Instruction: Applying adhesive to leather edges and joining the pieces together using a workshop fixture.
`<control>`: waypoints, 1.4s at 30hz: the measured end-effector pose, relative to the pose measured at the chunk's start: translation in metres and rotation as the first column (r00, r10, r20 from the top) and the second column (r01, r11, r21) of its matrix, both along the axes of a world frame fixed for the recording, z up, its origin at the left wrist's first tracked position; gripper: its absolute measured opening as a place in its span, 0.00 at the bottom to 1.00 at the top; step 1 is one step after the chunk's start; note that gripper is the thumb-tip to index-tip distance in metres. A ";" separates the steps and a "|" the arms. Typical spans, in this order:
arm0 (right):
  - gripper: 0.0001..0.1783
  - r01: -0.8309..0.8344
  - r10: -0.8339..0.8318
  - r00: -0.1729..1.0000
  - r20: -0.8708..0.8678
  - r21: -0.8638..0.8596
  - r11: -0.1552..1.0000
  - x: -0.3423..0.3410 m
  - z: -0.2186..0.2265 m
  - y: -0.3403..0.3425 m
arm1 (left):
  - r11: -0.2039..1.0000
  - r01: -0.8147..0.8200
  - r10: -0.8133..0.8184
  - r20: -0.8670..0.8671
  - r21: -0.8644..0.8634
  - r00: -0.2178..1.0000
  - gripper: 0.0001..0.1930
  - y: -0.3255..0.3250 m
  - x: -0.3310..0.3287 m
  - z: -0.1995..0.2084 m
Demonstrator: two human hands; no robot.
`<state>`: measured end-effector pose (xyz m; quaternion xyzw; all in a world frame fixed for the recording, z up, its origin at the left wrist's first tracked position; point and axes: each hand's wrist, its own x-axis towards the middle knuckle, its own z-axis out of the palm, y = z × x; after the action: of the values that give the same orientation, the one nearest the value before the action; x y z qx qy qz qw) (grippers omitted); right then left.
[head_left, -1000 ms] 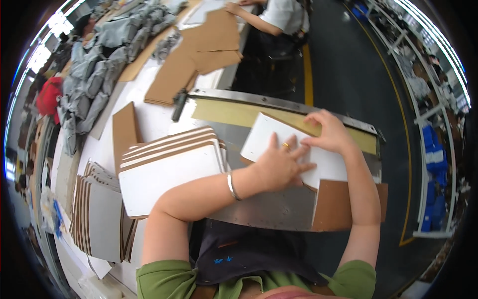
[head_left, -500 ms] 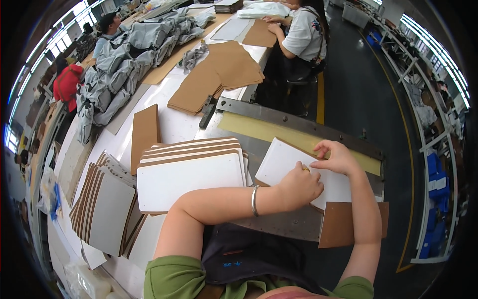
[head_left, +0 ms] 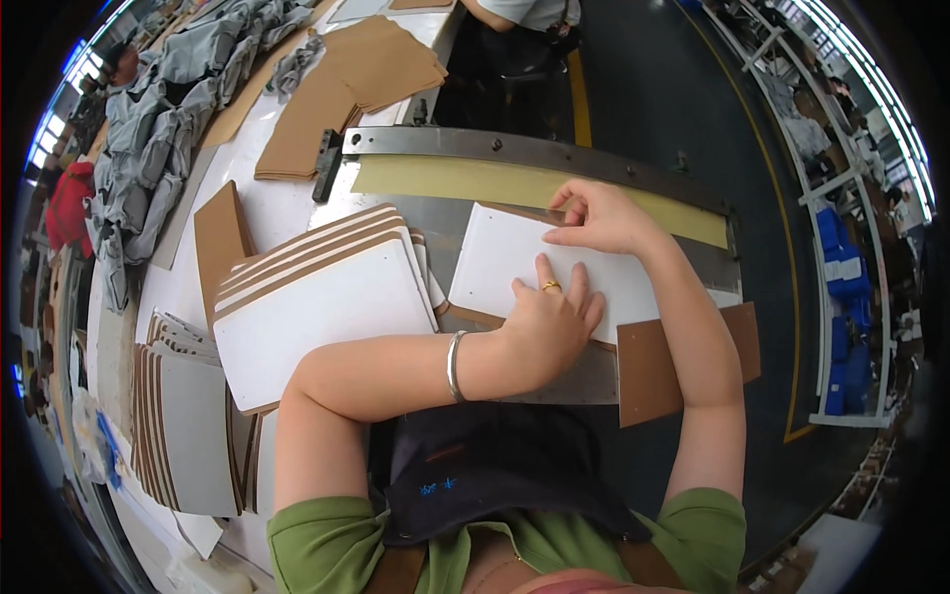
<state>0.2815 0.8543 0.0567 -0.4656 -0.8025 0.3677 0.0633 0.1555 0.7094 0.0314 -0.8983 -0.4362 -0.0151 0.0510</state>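
Note:
A white-faced board (head_left: 495, 252) with brown edges lies tilted on the metal plate before me. My left hand (head_left: 549, 322) rests on its near part with the fingers spread. At the board's far edge is my right hand (head_left: 604, 226): its thumb touches the white face, and its bent fingers stand apart from the thumb at the edge. No held object shows in either hand. A brown board (head_left: 648, 371) sticks out past the plate's near edge, partly under my right forearm. Left of the plate, a fanned stack of white boards with brown edges (head_left: 322, 307) lies beside my left arm.
A metal bar (head_left: 495, 146) with a yellow strip (head_left: 455, 178) runs along the plate's far side. More stacked boards (head_left: 193, 426) lie at left, near an upright brown piece (head_left: 223, 233). Brown sheets (head_left: 346, 74) and grey bundles (head_left: 168, 119) lie farther off. A person (head_left: 515, 12) sits beyond.
My view has tilted downward, so the scene sits higher. My left fingers were curled and now spread over the board. My right hand stays at the far edge, its fingers slightly more bent.

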 end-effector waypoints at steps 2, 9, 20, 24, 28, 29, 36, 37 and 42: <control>0.27 0.009 -0.008 0.999 0.045 -0.018 1.000 -0.001 0.003 0.000 | 1.000 0.009 -0.010 -0.039 -0.029 0.999 0.27 -0.001 0.002 0.010; 0.10 0.468 -0.190 0.615 -0.765 0.161 0.869 0.034 0.059 -0.001 | 0.980 -0.013 -0.058 0.344 0.199 0.937 0.33 0.020 -0.009 0.039; 0.12 0.142 -0.205 0.953 -0.221 -0.273 0.952 0.076 0.015 -0.111 | 0.994 -0.066 0.070 0.050 -0.085 0.996 0.32 0.051 -0.025 -0.011; 0.20 -0.110 -0.052 0.979 0.198 0.724 0.681 0.069 -0.013 -0.066 | 0.995 -0.093 0.095 0.058 -0.034 0.994 0.29 0.053 -0.024 -0.012; 0.22 -0.100 -0.153 0.952 0.267 0.739 0.666 0.070 -0.052 -0.035 | 0.979 -0.202 0.200 0.079 0.021 0.977 0.27 0.065 -0.028 -0.011; 0.22 -0.099 -0.149 0.956 0.252 0.757 0.646 0.068 -0.052 -0.032 | 0.979 -0.204 0.203 0.073 0.016 0.977 0.27 0.063 -0.029 -0.011; 0.19 0.011 -0.090 0.993 0.079 0.689 0.725 0.045 -0.041 -0.010 | 0.984 -0.171 0.174 0.050 -0.056 0.984 0.27 0.053 -0.029 -0.003; 0.19 0.008 -0.087 0.993 0.079 0.688 0.726 0.044 -0.043 -0.009 | 0.985 -0.165 0.167 0.050 -0.051 0.985 0.27 0.052 -0.029 -0.003; 0.22 -0.106 -0.081 0.971 0.223 0.715 0.691 0.035 -0.035 -0.003 | 0.984 -0.166 0.169 0.037 -0.066 0.985 0.27 0.050 -0.029 0.000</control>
<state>0.3165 0.8515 0.0215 -0.4380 -0.8869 -0.0353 0.1426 0.1266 0.7595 0.0316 -0.8591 -0.5114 -0.0164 0.0146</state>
